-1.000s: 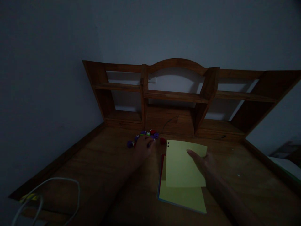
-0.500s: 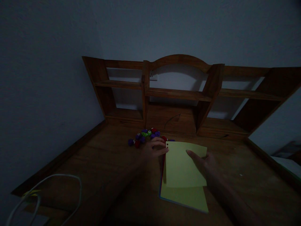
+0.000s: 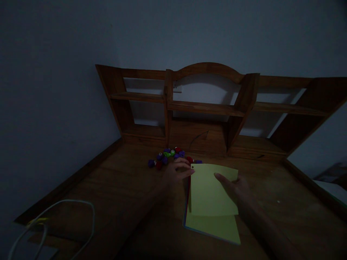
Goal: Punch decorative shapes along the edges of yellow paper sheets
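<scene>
A pale yellow sheet of paper [image 3: 208,198] is held up between my two hands. My left hand [image 3: 177,172] pinches its upper left edge, by a small dark mark. At the sheet's right side my right hand [image 3: 235,187] grips it, thumb lying on the front and fingers hidden behind. Under the sheet lies a paper stack [image 3: 214,228], yellow on top, with blue and red showing along its left edge. Just behind my left hand is a cluster of small purple, red and green objects [image 3: 169,154], of a kind I cannot make out.
A wooden shelf unit [image 3: 200,105] stands along the back of the wooden desk [image 3: 130,173]. A white cable [image 3: 93,216] loops at the lower left, close to something yellow [image 3: 39,221]. A wall socket [image 3: 177,87] shows behind the shelves. The room is dim.
Both hands keep almost the same place on the sheet. Two dark marks showed at its upper left corner before; one shows now, beside my left fingertips.
</scene>
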The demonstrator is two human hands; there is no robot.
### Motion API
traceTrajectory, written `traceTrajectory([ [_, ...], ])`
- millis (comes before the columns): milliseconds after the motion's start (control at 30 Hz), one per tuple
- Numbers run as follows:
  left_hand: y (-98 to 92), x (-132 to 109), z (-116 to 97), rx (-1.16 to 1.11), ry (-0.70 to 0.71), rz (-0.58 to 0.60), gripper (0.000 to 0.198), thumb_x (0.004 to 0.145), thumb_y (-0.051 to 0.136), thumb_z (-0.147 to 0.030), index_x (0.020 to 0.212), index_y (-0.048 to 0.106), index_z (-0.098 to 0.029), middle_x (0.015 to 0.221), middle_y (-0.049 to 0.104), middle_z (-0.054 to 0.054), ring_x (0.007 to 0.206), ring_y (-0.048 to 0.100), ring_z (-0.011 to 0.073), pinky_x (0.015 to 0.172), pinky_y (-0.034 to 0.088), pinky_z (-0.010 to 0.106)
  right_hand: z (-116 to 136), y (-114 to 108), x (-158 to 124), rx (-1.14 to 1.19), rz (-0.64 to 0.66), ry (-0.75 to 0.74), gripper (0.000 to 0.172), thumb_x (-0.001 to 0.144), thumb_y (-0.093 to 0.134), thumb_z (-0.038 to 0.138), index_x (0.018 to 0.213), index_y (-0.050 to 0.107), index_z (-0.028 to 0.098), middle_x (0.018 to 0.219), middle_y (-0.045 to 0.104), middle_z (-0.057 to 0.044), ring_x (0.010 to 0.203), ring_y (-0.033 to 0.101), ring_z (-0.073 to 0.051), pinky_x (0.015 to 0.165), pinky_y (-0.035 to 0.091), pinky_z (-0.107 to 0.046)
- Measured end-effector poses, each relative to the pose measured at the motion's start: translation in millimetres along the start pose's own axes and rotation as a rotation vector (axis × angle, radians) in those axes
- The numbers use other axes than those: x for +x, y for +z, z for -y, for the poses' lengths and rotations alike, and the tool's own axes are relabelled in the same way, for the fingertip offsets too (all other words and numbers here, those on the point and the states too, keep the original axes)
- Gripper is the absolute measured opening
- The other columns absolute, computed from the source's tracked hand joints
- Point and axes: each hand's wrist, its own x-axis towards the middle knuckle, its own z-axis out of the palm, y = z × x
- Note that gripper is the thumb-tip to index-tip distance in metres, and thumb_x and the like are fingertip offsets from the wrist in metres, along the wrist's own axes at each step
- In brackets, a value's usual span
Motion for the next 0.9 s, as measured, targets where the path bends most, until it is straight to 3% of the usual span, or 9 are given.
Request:
traceTrajectory([
  [300, 0.6, 1, 1, 0.015, 0.040, -0.018, 0.016, 0.075, 0.072, -0.034, 0.073, 0.072, -0.019, 0.093, 0.063, 0.006, 0.093, 0.060, 0.0192, 0.087, 0.045, 0.035, 5, 3, -6, 0.036, 0.045, -0.022, 0.034, 0.066, 0.077, 0.044, 0.081, 0.069, 0.014, 0.078, 0.075, -0.014, 0.063, 0.071, -0.029, 0.051, 0.055, -0.033],
  [433, -4.4, 5, 2, 0.021, 0.073, -0.025, 0.015, 0.076, 0.071, -0.034, 0.073, 0.072, -0.019, 0.090, 0.066, 0.006, 0.090, 0.061, 0.0190, 0.087, 0.046, 0.035, 2, 2, -2, 0.020, -0.009, -0.006, 0.036, 0.064, 0.079, 0.043, 0.082, 0.069, 0.014, 0.078, 0.075, -0.014, 0.065, 0.071, -0.030, 0.051, 0.055, -0.034],
  [500, -11.1, 9, 2, 0.018, 0.058, -0.074, 0.016, 0.076, 0.071, -0.034, 0.075, 0.073, -0.019, 0.090, 0.068, 0.006, 0.090, 0.062, 0.0190, 0.088, 0.046, 0.034, -1, -1, 2, 0.029, -0.039, -0.012, 0.038, 0.063, 0.080, 0.043, 0.084, 0.068, 0.014, 0.077, 0.075, -0.013, 0.065, 0.071, -0.031, 0.051, 0.055, -0.034],
  [633, -31.0, 16, 3, -0.036, -0.068, -0.298, 0.025, 0.077, 0.068, -0.037, 0.096, 0.071, -0.022, 0.098, 0.071, 0.005, 0.091, 0.064, 0.0184, 0.081, 0.049, 0.031, 0, -8, 3, 0.131, -0.090, -0.033, 0.038, 0.067, 0.076, 0.045, 0.088, 0.066, 0.015, 0.075, 0.075, -0.010, 0.061, 0.070, -0.029, 0.049, 0.055, -0.035],
  [700, -40.0, 18, 4, -0.058, -0.118, -0.369, 0.027, 0.076, 0.068, -0.038, 0.096, 0.071, -0.021, 0.098, 0.072, 0.005, 0.089, 0.064, 0.0187, 0.078, 0.049, 0.030, 5, -12, 0, 0.158, -0.125, -0.036, 0.035, 0.069, 0.073, 0.046, 0.089, 0.067, 0.018, 0.075, 0.074, -0.010, 0.064, 0.071, -0.030, 0.051, 0.056, -0.036],
  [900, -50.3, 21, 21, 0.084, -0.150, -0.381, 0.025, 0.077, 0.064, -0.042, 0.088, 0.073, -0.020, 0.091, 0.073, 0.006, 0.085, 0.065, 0.0199, 0.077, 0.050, 0.031, 25, -13, -18, 0.173, -0.187, -0.094, 0.032, 0.068, 0.071, 0.042, 0.095, 0.069, 0.024, 0.080, 0.074, -0.008, 0.089, 0.069, -0.034, 0.072, 0.058, -0.038],
])
